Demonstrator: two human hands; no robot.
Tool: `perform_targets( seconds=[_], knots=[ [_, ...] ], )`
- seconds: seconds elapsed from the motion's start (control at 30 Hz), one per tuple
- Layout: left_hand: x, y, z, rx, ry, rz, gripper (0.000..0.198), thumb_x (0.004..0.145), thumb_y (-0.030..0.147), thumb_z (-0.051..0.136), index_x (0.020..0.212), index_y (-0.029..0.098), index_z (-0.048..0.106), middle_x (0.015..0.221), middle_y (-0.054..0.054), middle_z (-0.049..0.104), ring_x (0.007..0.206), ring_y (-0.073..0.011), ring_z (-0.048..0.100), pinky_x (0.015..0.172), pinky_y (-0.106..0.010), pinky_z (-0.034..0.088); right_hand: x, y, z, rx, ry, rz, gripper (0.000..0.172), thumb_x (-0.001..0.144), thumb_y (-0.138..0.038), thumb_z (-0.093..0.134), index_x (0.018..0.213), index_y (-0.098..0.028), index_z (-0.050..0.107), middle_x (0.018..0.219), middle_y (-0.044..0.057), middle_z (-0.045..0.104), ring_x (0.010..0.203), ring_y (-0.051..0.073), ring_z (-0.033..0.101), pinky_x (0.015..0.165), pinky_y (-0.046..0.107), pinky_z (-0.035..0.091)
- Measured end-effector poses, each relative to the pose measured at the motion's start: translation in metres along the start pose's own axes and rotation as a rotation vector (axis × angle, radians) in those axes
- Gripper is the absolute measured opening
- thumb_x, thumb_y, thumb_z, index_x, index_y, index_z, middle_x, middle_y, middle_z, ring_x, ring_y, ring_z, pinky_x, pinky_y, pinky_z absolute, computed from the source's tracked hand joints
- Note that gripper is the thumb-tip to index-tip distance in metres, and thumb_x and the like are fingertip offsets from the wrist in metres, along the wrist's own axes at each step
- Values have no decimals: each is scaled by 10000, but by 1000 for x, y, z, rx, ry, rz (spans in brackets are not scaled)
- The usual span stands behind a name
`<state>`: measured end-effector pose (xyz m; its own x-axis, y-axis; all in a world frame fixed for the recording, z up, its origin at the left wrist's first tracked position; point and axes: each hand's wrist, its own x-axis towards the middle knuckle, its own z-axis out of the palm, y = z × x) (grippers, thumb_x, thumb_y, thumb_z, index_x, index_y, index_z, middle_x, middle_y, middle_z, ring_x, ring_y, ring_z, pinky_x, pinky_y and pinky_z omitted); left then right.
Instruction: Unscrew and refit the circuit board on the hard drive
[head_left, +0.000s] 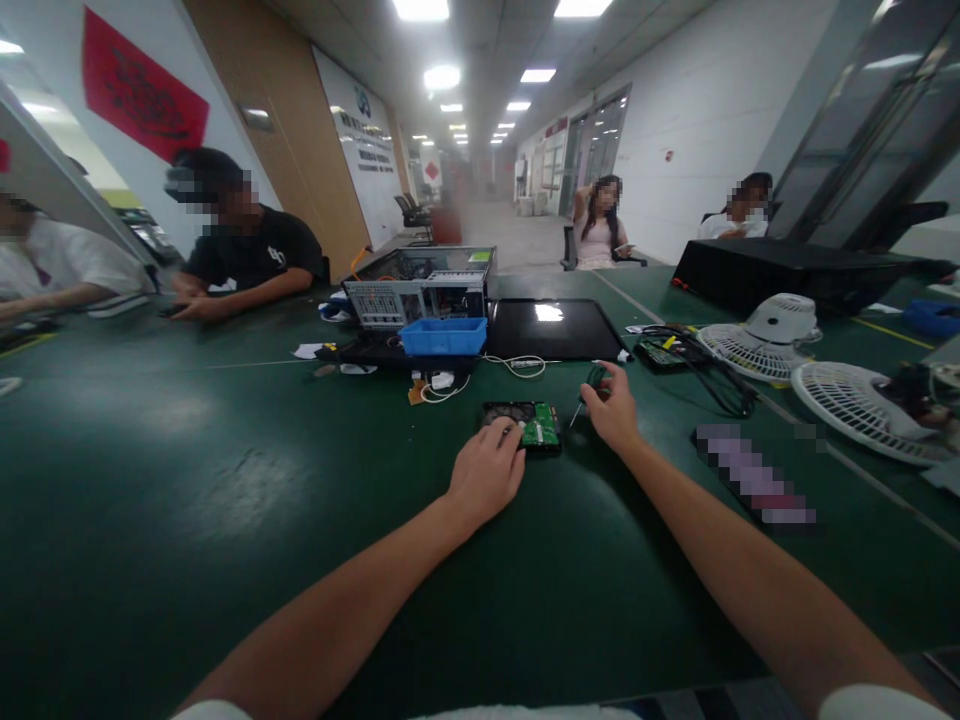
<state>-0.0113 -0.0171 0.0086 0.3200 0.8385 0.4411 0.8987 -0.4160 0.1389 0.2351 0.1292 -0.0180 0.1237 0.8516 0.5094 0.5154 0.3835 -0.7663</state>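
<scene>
A hard drive with a green circuit board (541,428) lies on the green table in front of me. My left hand (489,468) rests on its left part, fingers bent together near a tiny dark piece too small to name. To the right of the drive, my right hand (613,405) is closed around a screwdriver (595,380) with a dark handle. Its thin metal shaft points down and left, beside the drive and apart from it.
Behind the drive are a blue tray (444,337), an open computer case (416,290), a black panel (551,330) and a white cable (525,366). At right lie black cables (724,390), fan parts (862,405) and a blurred flat object (750,475). Several people sit around.
</scene>
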Motion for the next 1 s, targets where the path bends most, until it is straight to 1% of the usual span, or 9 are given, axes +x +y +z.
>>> perform_targets(
  seconds=[0.07,0.1,0.2,0.3,0.43,0.57,0.77,1.0],
  knots=[
    [-2,5,1,-51,-71,74,409,1007,309,440,1400,204,484,1422,-109,497,1090,-219,634,831,-326,584,-1,-10,-5,-56,64,-34,625,832,-510,648,1365,-231,478,912,29,652,690,188,612,690,356,528],
    [-3,8,2,-59,-102,93,428,1006,321,446,1419,211,465,1451,-106,478,1081,-213,645,806,-313,587,-2,-15,-7,-67,81,-59,623,832,-506,655,1363,-232,479,921,31,646,696,188,614,695,358,530],
    [-4,11,4,-42,-174,87,517,993,389,478,1479,227,405,1565,-106,380,1087,-235,661,809,-342,592,-8,-32,-13,-70,84,-150,615,857,-493,644,1381,-230,458,973,49,650,701,185,623,696,356,540],
    [-1,11,5,-32,-222,49,589,981,430,485,1523,236,358,1633,-103,295,1107,-268,663,853,-392,586,-16,-44,-15,-54,46,-191,622,889,-485,621,1413,-226,411,1056,88,674,731,196,658,708,356,557],
    [2,9,4,-54,-277,42,601,978,424,485,1540,257,353,1638,-83,307,1143,-290,655,916,-429,567,-23,-54,-11,12,-58,-220,635,920,-485,593,1443,-232,338,1087,106,704,795,223,704,730,366,574],
    [1,8,5,-78,-280,33,590,978,410,493,1536,260,370,1632,-81,324,1200,-289,629,958,-425,550,-25,-57,-6,50,-91,-243,629,928,-492,594,1440,-243,326,1085,94,697,805,221,703,725,369,583],
    [0,6,8,-76,-263,44,574,980,394,490,1524,243,386,1631,-76,326,1243,-286,605,969,-409,550,-26,-54,-5,45,-119,-267,630,929,-477,604,1448,-256,324,1046,75,682,786,225,691,742,391,583],
    [0,6,8,-69,-271,37,579,979,400,484,1525,238,382,1639,-66,311,1204,-287,625,951,-424,559,-29,-55,-2,30,-126,-270,629,935,-486,593,1451,-245,327,1002,65,680,765,217,674,748,394,587]
  ],
)
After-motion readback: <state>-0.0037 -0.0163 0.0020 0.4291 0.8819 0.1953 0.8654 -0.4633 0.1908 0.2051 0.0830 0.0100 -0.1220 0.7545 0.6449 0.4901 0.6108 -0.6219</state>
